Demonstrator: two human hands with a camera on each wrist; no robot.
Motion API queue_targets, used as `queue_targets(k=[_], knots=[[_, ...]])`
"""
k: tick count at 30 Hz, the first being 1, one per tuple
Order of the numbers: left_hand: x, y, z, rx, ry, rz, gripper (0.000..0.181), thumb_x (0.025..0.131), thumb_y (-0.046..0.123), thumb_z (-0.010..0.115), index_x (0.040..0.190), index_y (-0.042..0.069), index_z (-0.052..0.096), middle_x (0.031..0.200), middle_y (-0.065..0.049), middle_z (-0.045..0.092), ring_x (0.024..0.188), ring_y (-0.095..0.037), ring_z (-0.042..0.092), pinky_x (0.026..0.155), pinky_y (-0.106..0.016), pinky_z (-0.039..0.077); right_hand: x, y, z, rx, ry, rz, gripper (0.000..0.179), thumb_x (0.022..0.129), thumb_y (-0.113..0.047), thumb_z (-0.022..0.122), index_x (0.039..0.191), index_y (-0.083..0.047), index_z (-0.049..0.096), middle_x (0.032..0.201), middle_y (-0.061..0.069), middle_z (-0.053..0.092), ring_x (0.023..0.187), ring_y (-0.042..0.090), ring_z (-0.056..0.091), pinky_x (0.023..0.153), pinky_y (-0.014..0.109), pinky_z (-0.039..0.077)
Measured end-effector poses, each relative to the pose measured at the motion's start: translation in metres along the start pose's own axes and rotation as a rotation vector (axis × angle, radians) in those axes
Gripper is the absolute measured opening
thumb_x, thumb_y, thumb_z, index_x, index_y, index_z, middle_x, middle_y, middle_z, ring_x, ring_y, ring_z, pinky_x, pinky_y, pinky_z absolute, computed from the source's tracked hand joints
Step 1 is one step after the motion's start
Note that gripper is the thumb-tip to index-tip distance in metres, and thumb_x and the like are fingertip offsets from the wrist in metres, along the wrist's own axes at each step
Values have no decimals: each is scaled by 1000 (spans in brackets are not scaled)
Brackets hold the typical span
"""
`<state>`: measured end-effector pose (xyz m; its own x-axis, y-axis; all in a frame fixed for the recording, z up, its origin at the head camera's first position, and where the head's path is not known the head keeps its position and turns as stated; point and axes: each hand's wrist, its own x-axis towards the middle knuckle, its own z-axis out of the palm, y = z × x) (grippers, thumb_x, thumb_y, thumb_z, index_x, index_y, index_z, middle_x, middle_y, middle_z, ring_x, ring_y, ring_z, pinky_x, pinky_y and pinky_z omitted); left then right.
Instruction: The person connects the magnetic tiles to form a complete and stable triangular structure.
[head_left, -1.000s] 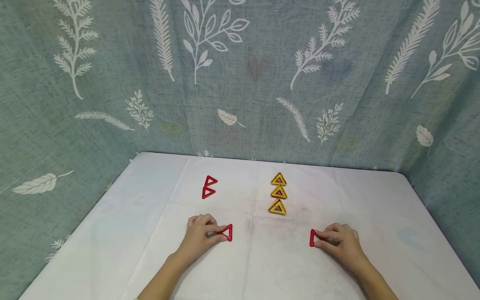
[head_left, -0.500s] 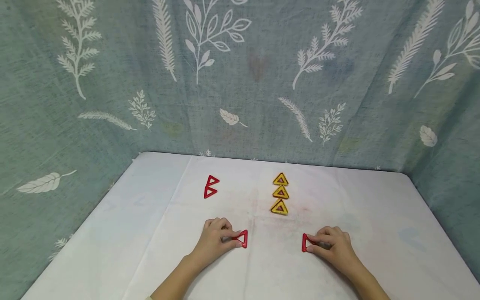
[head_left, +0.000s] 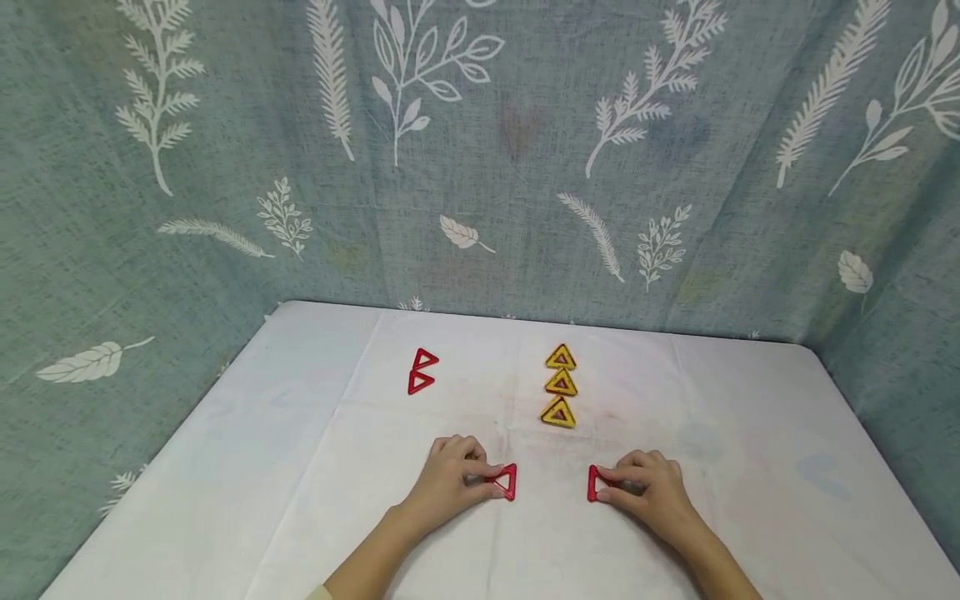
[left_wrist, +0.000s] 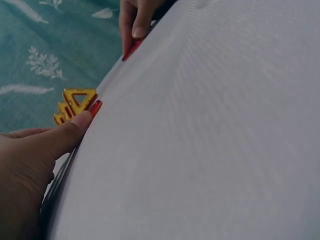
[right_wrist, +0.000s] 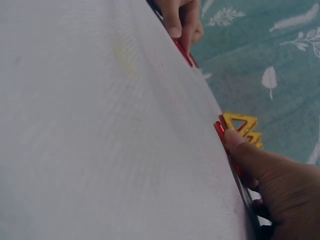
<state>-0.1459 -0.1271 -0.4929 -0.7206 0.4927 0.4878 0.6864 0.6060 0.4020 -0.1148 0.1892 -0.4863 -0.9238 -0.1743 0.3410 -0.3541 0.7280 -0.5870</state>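
My left hand (head_left: 453, 483) pinches a red triangle frame (head_left: 513, 482) between thumb and forefinger, one flat side facing right. Opposite it, my right hand (head_left: 651, 492) pinches a second red triangle frame (head_left: 592, 483), its flat side turned left. A gap of bare cloth separates the two red pieces. Both are held low at the white tabletop. In the left wrist view the thumb covers part of the left red triangle (left_wrist: 96, 107); the right wrist view likewise shows the right red triangle (right_wrist: 220, 129) partly behind the thumb.
Beyond the hands, three yellow triangles (head_left: 558, 422) with red edges stand in a column. Two more red triangles (head_left: 414, 383) lie at the back left of the white cloth (head_left: 360, 467). A green leaf-patterned curtain (head_left: 480, 275) hangs behind the table.
Both hands have moved toward each other, each carrying its red triangle, so the gap between the two pieces has narrowed. The yellow triangles and the other red ones stay put.
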Motion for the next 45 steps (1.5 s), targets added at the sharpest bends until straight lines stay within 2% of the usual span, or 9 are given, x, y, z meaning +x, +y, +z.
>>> queue_targets(k=[6, 11, 18, 23, 30, 40, 45], knots=[[10, 9, 11, -33, -18, -4, 33, 67, 43, 79, 93, 22, 78, 83, 15, 48, 78, -2, 42, 84, -33, 33, 1, -3, 1, -1, -23, 9, 27, 66, -27, 84, 91, -20, 78, 80, -21, 55, 74, 0, 38, 69, 29, 21], [15, 17, 15, -56, -34, -6, 32, 67, 41, 80, 92, 21, 78, 83, 14, 49, 79, -3, 41, 84, -33, 33, 1, -3, 5, 3, -18, -34, 28, 65, -26, 84, 92, -20, 78, 79, -21, 55, 72, -2, 38, 68, 28, 22], [19, 26, 23, -36, -65, -12, 33, 67, 42, 79, 94, 23, 78, 83, 14, 48, 80, -3, 43, 85, -32, 33, -2, -7, 11, -11, -35, -61, 30, 65, -30, 84, 93, -23, 78, 79, -23, 53, 73, -3, 38, 67, 26, 23], [25, 32, 28, -26, -89, -4, 32, 70, 43, 78, 95, 24, 77, 83, 14, 49, 79, -3, 43, 83, -30, 34, 0, -11, 14, -15, -23, -115, 31, 64, -28, 84, 93, -23, 78, 79, -24, 52, 74, -3, 40, 68, 26, 25], [32, 34, 28, 14, -70, 17, 31, 69, 43, 79, 94, 25, 77, 83, 13, 50, 78, -4, 43, 80, -29, 34, 7, -16, 16, 18, -46, -128, 33, 66, -31, 82, 97, -22, 77, 80, -22, 53, 74, -3, 38, 68, 25, 24], [32, 36, 35, -1, -42, 41, 30, 69, 43, 79, 93, 24, 78, 82, 12, 50, 78, -4, 44, 81, -28, 34, 10, -16, 20, 18, -52, -124, 29, 66, -28, 83, 94, -21, 78, 80, -22, 54, 76, -2, 41, 69, 27, 24], [31, 36, 34, -2, -55, 37, 30, 70, 42, 78, 94, 23, 78, 82, 12, 50, 79, -5, 43, 80, -28, 35, 9, -16, 22, 28, -26, -155, 29, 65, -27, 83, 92, -21, 78, 79, -20, 55, 75, -2, 41, 68, 27, 23]])
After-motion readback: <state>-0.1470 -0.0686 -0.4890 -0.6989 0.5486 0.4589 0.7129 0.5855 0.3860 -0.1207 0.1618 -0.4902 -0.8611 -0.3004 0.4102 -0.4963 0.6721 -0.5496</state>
